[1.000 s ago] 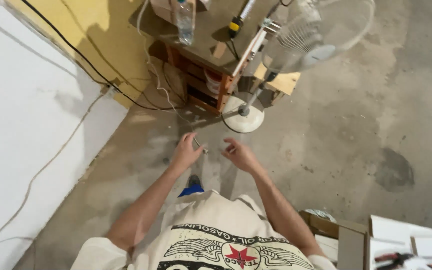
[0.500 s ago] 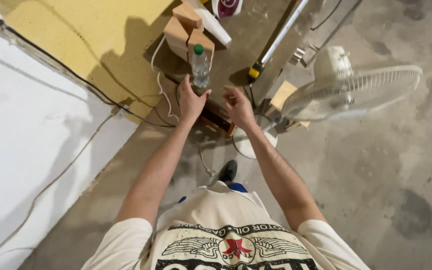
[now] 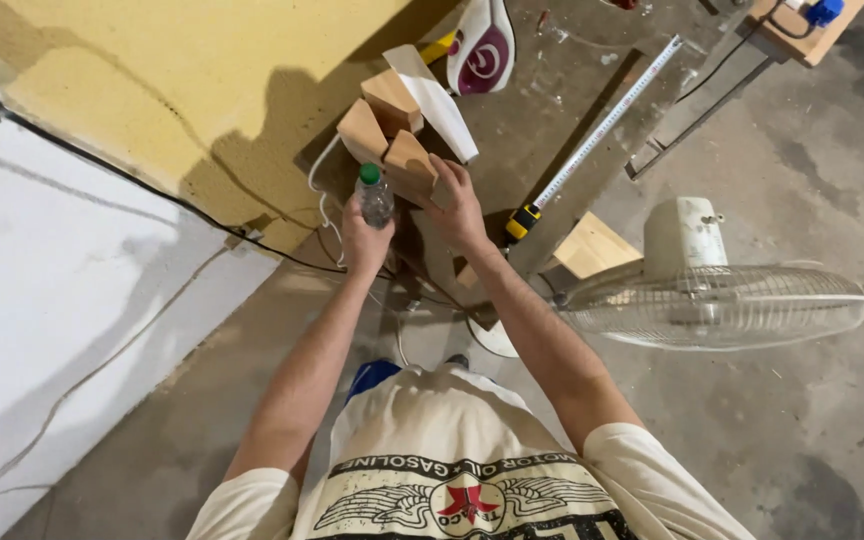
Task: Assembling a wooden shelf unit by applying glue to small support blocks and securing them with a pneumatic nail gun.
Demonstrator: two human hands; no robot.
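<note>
My left hand (image 3: 364, 238) is wrapped around a small clear plastic bottle (image 3: 375, 196) with a green cap, standing upright on a dark workbench (image 3: 512, 120). My right hand (image 3: 460, 205) rests on a wooden block (image 3: 410, 165), fingers over its near end. Two more wooden blocks (image 3: 362, 130) stand just beyond, against the yellow wall. A folded white sheet (image 3: 435, 100) leans beside them.
A clothes iron (image 3: 482, 45) lies at the back of the bench. A tape measure (image 3: 602, 125) is stretched across it, its yellow case (image 3: 522, 222) near my right wrist. A white pedestal fan (image 3: 712, 300) stands right. A black cable (image 3: 112, 170) runs along the wall.
Both hands have reached forward from mid-air to the bench. The left one has closed on the bottle and the right has landed on a wooden block. The view has tilted further over the bench.
</note>
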